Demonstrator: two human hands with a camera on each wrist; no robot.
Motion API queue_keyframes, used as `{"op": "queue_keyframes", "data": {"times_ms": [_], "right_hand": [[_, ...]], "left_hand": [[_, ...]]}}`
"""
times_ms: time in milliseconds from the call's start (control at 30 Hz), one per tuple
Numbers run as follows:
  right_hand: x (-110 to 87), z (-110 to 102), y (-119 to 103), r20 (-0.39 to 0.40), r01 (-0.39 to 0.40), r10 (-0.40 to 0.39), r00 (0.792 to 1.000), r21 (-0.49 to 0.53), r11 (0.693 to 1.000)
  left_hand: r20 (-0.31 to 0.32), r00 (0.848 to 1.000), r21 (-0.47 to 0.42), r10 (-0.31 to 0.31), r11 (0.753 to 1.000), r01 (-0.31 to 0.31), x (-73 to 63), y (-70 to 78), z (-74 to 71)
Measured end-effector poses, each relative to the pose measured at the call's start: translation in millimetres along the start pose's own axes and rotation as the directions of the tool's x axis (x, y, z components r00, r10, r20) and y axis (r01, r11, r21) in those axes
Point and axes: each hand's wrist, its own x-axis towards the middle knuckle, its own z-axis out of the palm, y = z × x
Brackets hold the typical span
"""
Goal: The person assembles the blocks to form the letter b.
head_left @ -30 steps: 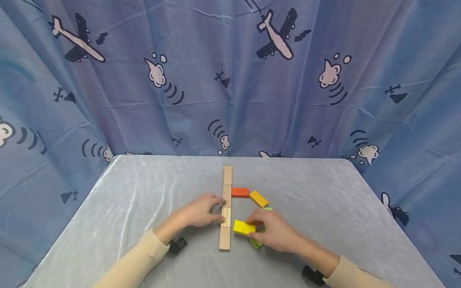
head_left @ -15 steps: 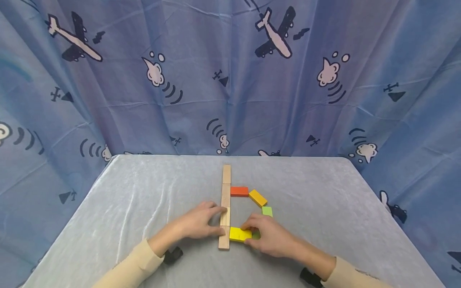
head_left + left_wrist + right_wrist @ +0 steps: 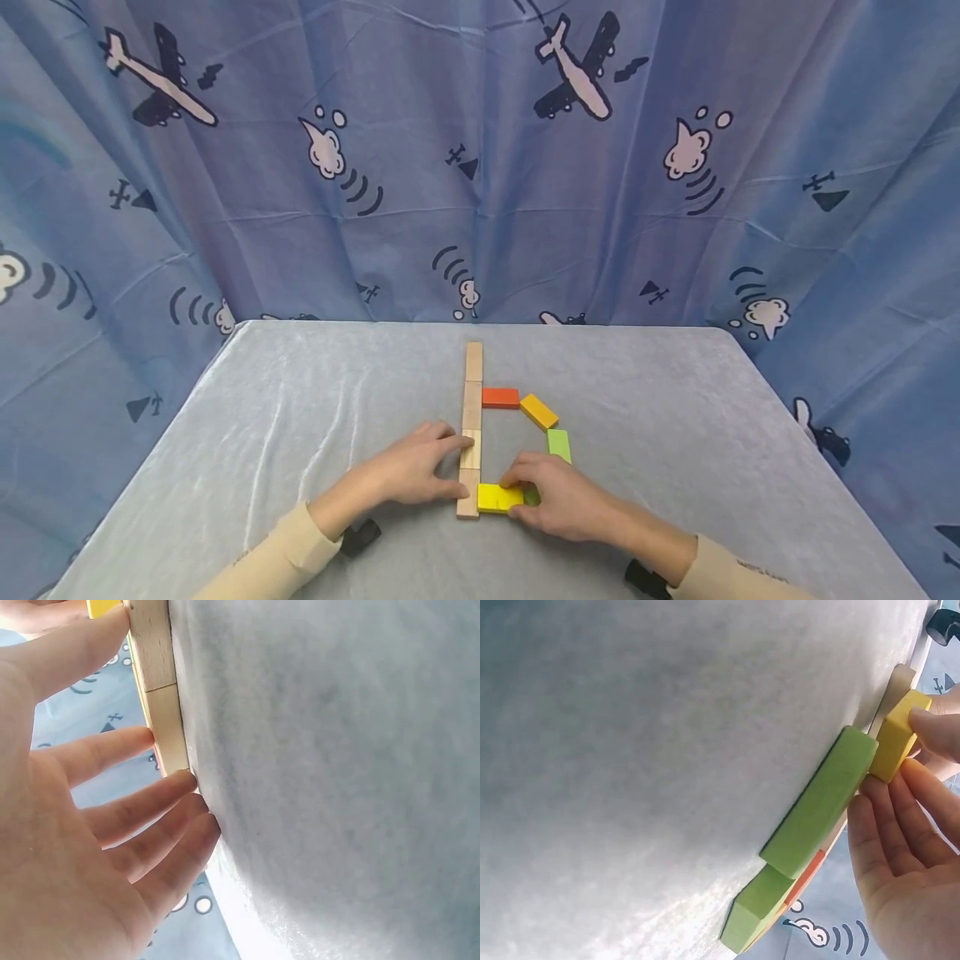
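A yellow block (image 3: 495,498) lies flat with its left end against the lowest of several plain wooden blocks (image 3: 472,404) set end to end in a line. My right hand (image 3: 566,504) pinches the yellow block between thumb and fingers, as the right wrist view also shows. On the other side of the line, my left hand (image 3: 412,468) touches the wooden blocks with thumb and fingertips, its fingers spread and fairly straight. In the right wrist view a green block (image 3: 821,802) sits beside the yellow one; the right hand mostly hides it in the head view.
From the wooden line a red block (image 3: 501,398) runs right, followed by an orange-yellow block (image 3: 539,412) set aslant and a light green block (image 3: 558,443), forming a curve. All lie on a grey cloth-covered table (image 3: 660,392) before a blue patterned curtain (image 3: 405,167).
The yellow block, gripped in my right hand, has moved toward me and left until it meets the wooden line. My left hand has slid a little toward me along the blocks.
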Motion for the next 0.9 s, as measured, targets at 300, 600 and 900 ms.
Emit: {"op": "queue_keyframes", "data": {"times_ms": [300, 600, 900], "right_hand": [[-0.6, 0.3, 0.3, 0.029, -0.016, 0.017, 0.999, -0.032, 0.999], [-1.0, 1.8, 1.7, 0.049, 0.011, -0.008, 0.999, -0.064, 0.998], [-0.6, 2.8, 0.6, 0.064, -0.006, 0.014, 0.998, -0.117, 0.993]], "left_hand": [[0.000, 1.000, 0.002, 0.001, 1.000, -0.001, -0.5, 0.4, 0.1], [-0.001, 1.000, 0.021, -0.002, 1.000, 0.002, -0.6, 1.4, 1.3], [0.001, 1.000, 0.036, 0.004, 0.999, -0.004, -0.7, 2.4, 1.8]]}}
